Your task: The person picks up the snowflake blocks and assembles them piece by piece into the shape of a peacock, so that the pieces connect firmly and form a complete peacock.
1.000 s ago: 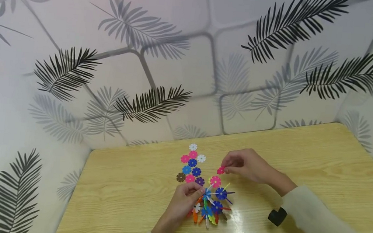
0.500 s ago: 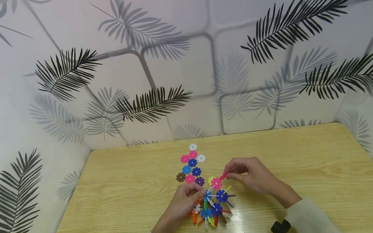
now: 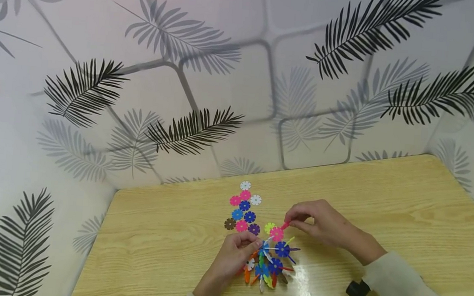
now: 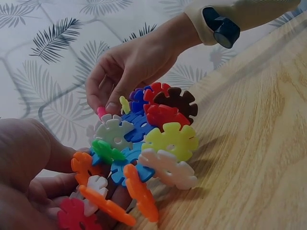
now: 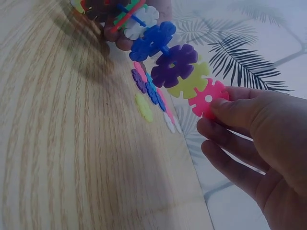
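Right hand pinches a pink disc at the edge of the cluster

Head view: the cluster, many slotted, flower-shaped discs joined at angles, stands on the wood-grain table. At its left side, the left hand pinches it between thumb and fingertips. At its far right side, the right hand holds the pink disc between thumb and forefinger; the piece shows edge-on, against a second pink disc at the cluster's far edge. A yellow disc lies just beyond the cluster. Farther beyond it and to the left, loose discs lie in a group of white, pink, blue, brown and purple. A leaf-printed wall rises behind, and a black device sits by the right sleeve, to the cluster's right.

Left wrist view: the left hand's fingers curl against the near end of the cluster, beside orange and white pieces; their exact contact is partly hidden. The right hand is at the far end, a sliver of pink at its fingertips.

Right wrist view: the right thumb presses the pink disc's face, with yellow and purple pieces of the cluster next to it. Whether the disc is slotted into the cluster cannot be told.
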Demonstrator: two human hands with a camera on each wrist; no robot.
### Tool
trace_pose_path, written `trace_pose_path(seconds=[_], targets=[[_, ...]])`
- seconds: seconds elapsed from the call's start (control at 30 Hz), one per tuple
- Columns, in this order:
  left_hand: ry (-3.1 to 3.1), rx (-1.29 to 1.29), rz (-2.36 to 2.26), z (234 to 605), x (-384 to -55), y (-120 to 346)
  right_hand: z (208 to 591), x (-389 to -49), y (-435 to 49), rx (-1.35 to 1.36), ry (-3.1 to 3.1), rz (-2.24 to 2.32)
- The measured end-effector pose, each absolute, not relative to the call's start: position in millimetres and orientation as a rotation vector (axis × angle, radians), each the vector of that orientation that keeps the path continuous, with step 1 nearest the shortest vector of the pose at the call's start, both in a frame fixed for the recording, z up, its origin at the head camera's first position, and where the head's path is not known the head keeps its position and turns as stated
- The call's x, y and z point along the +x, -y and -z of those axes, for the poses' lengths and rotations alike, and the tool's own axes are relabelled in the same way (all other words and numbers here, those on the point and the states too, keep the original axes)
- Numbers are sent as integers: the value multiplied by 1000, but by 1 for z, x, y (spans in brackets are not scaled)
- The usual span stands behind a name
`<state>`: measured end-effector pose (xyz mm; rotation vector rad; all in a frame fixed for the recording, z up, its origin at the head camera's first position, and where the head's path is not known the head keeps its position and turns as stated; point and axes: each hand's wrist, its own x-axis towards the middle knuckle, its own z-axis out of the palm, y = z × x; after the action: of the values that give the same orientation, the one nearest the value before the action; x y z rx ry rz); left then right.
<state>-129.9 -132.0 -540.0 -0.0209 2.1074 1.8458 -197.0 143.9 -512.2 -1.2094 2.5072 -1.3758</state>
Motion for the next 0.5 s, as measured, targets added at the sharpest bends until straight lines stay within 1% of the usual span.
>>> trace_pose_path(seconds=[0.27, 0.5], targets=[[-2091, -22, -1854, 539, -129, 133, 513, -197, -143, -1168, -2517, 1357], [-2093, -23, -1846, 538, -130, 133, 518, -196, -141, -1072, -2464, 1478]])
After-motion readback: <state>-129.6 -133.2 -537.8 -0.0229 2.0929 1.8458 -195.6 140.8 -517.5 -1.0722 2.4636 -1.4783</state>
